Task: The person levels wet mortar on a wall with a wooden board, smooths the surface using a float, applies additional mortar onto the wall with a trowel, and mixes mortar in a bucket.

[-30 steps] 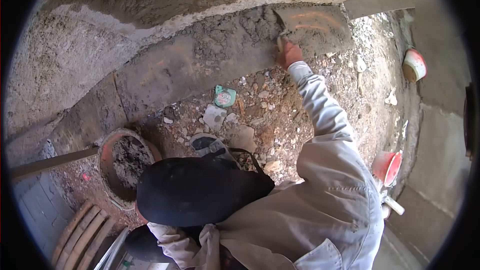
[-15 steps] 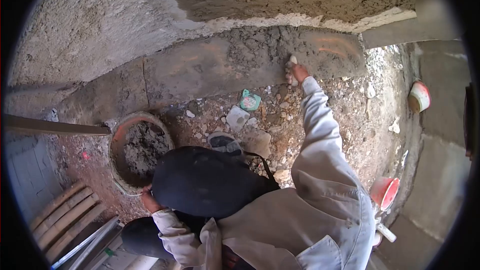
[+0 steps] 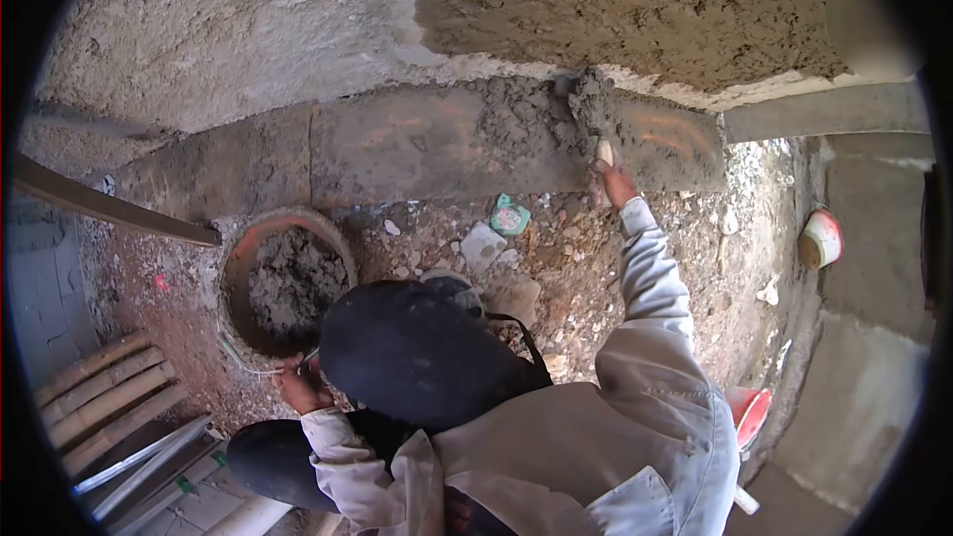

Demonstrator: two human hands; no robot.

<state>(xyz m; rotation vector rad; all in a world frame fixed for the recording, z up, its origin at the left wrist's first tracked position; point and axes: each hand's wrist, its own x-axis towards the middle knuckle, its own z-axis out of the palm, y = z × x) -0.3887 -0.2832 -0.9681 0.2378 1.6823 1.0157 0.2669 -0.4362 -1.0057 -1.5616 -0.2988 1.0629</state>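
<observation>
My right hand [image 3: 615, 185] is closed round the pale handle of a trowel [image 3: 604, 152], over a long grey board [image 3: 397, 154] at the wall's foot. Wet mortar [image 3: 521, 117] lies heaped on the board, and a lump of mortar [image 3: 594, 104] covers the trowel's blade, hiding most of it. My left hand [image 3: 303, 385] is closed at the near rim of a round bucket [image 3: 236, 313], on its thin pale handle [image 3: 248, 367]. More grey mortar [image 3: 293, 288] fills part of the bucket, beside my dark-clad knee.
Fresh mortar coats part of the wall [image 3: 635, 10] ahead. Rubble [image 3: 566, 268] and a green plastic piece [image 3: 510, 215] litter the ground. Two red-and-white containers stand right, one a small tub [image 3: 824, 238]. A wooden bar [image 3: 119, 203] juts in from the left, above stacked slats [image 3: 109, 387].
My right hand and the trowel have drawn back slightly towards me, and a mortar lump now stands up at the blade. My left hand remains at the bucket. The view has shifted a little.
</observation>
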